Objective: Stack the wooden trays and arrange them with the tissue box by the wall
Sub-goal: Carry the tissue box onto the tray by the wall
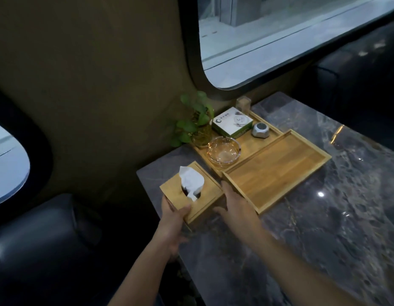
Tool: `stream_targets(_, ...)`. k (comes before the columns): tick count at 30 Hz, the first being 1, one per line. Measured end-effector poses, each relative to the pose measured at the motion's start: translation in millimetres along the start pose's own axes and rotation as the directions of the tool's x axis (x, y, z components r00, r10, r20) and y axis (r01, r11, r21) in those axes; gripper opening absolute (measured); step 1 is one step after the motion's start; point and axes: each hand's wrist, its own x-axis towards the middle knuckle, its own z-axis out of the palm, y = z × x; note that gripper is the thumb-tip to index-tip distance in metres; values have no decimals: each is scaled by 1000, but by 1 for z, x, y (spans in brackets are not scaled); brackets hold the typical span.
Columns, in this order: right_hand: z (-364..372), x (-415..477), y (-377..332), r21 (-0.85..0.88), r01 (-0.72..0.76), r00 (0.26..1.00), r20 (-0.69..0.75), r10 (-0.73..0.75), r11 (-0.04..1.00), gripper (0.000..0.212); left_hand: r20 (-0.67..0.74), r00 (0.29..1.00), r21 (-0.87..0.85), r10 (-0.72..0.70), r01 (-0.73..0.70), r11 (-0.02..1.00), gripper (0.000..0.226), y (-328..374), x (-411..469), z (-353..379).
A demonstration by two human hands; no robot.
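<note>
The tissue box (191, 193) is being gripped by the left hand (173, 219) and touched on its right by the right hand's (234, 205) straight fingers (226, 189).

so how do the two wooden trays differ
The far tray holds a glass ashtray, a green-and-white box and a silver object; the near tray is bare. The far tray lies by the wall; the near tray sits beside it, farther out. Both are rectangular light wood with low rims.
</note>
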Motion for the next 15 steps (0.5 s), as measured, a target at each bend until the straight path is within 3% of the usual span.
stream_targets(5,14,20,-21,-2,-72,982,173,72,997,84,-10,996,-32,86,-86,996,68,15,11,5)
stream_targets(15,-6,73,-38,-238,-62,976,190,109,969,77,-90,987,-25,134,-137,990,64,53,50,14)
